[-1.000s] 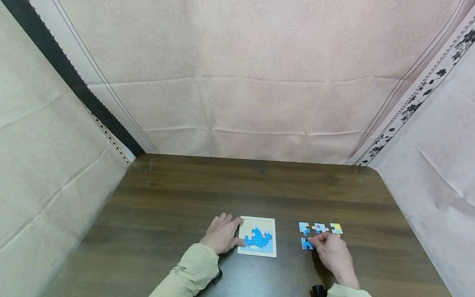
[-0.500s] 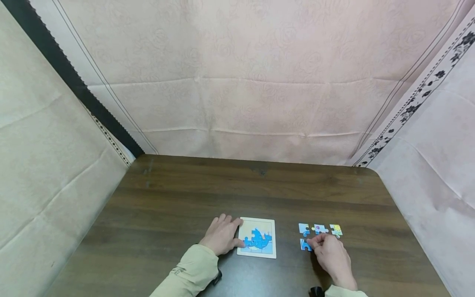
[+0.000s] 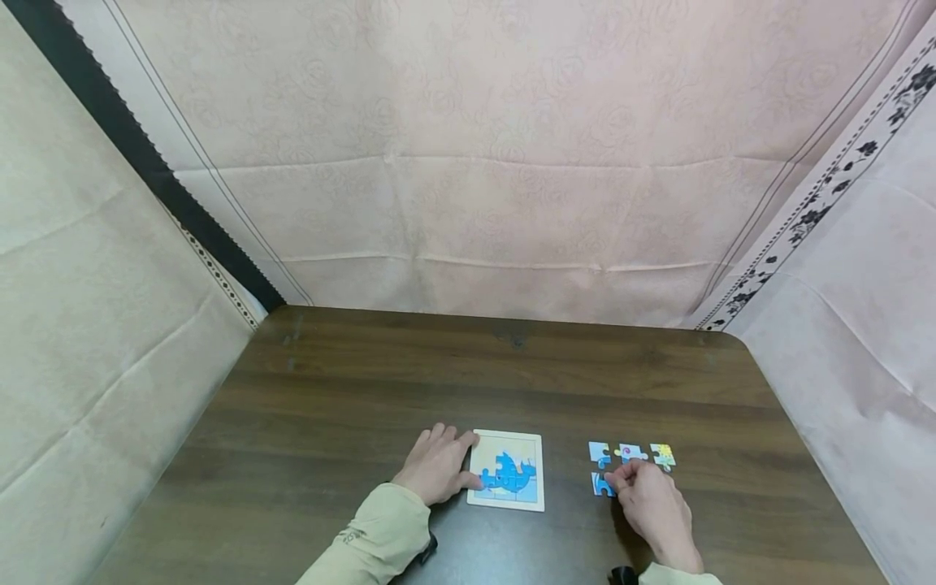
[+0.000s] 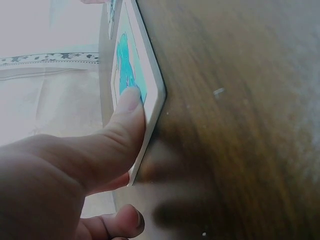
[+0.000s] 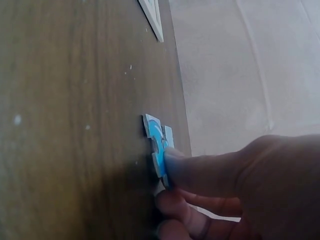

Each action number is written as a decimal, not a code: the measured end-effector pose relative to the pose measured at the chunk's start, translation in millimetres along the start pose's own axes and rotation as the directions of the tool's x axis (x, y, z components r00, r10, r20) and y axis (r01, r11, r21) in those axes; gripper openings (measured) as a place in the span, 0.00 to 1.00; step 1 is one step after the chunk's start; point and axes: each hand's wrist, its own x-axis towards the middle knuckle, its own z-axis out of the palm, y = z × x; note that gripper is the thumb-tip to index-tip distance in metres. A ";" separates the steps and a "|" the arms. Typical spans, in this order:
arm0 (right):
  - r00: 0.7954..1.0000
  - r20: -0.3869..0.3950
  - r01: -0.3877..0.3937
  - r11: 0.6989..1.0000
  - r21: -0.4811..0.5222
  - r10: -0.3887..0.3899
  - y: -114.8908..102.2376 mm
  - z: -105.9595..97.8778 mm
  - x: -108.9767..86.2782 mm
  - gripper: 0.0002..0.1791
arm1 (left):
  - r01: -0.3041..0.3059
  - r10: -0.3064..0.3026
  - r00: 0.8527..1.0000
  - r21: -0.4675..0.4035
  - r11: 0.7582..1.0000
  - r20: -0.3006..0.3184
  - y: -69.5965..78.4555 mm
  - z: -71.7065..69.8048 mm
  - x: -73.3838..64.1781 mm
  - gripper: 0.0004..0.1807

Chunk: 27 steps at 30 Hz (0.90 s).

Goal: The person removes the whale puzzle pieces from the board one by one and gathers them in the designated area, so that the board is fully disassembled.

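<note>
A square puzzle tray [image 3: 540, 471] with a cream rim lies flat, its lower part filled with pieces showing a blue whale [image 3: 514, 471]. My left hand [image 3: 435, 465] rests at its left side; in the left wrist view the thumb [image 4: 129, 102] presses on the tray's face, while the index finger reaches the upper left corner in the head view. To the right, my right hand [image 3: 653, 500] pinches a blue and white puzzle piece [image 5: 154, 127] close over the table. The fingertips cover part of this piece.
Just beyond the right hand lie loose puzzle pieces: a blue one [image 3: 598, 448], one with a pink mark [image 3: 631, 452] and a yellow one [image 3: 661, 452]. The brown wooden table [image 3: 366, 382] ends at pale cloth hangings [image 3: 475, 211] behind and at both sides.
My right hand shifts very slightly left with the pinched puzzle piece early on, then stays nearly still. The left hand keeps its place on the tray.
</note>
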 end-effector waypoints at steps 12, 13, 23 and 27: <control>1.000 0.008 -0.005 1.000 -0.023 0.005 -1.0 1.8 -0.7 0.08 | 0.008 -0.008 1.000 0.003 1.000 0.003 -0.2 0.8 1.3 0.36; 1.000 0.008 -0.005 1.000 -0.025 0.005 -1.0 2.0 -0.7 0.09 | 0.009 -0.009 1.000 0.003 1.000 0.004 -0.1 0.8 1.3 0.36; 1.000 -0.006 -0.002 0.999 -0.036 0.001 -3.5 2.9 -2.1 0.09 | 0.012 -0.012 1.000 -0.002 1.000 0.009 0.5 -0.1 0.7 0.35; 1.000 -0.001 -0.006 0.999 -0.040 0.005 -4.0 3.2 -2.1 0.09 | 0.012 -0.012 1.000 -0.008 1.000 0.007 0.8 -1.0 0.4 0.35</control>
